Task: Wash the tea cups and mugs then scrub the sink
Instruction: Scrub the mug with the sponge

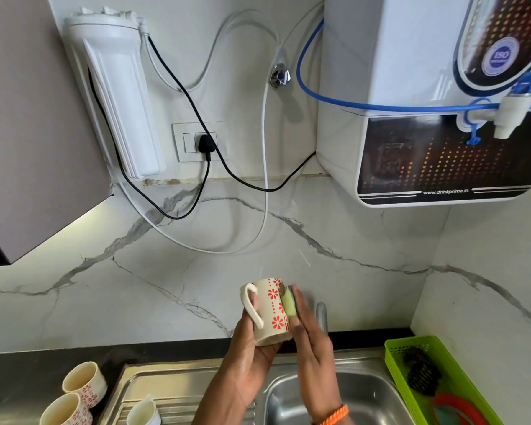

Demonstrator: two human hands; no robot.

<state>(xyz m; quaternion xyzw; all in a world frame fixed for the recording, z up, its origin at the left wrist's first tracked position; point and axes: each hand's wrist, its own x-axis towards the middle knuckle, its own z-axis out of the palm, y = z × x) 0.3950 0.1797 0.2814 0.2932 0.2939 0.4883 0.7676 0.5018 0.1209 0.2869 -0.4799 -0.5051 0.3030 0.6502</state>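
Left hand (252, 348) raised, fingers curled in a grip (thumb through a handle); right hand (310, 335) just beside, fingers straight, pressing flat.

Two bare hands, orange braided wristband (334, 415) on right wrist

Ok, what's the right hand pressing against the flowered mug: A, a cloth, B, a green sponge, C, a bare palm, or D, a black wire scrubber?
B: the right hand presses a green sponge against the side of the flowered mug, which the left hand holds above the sink.
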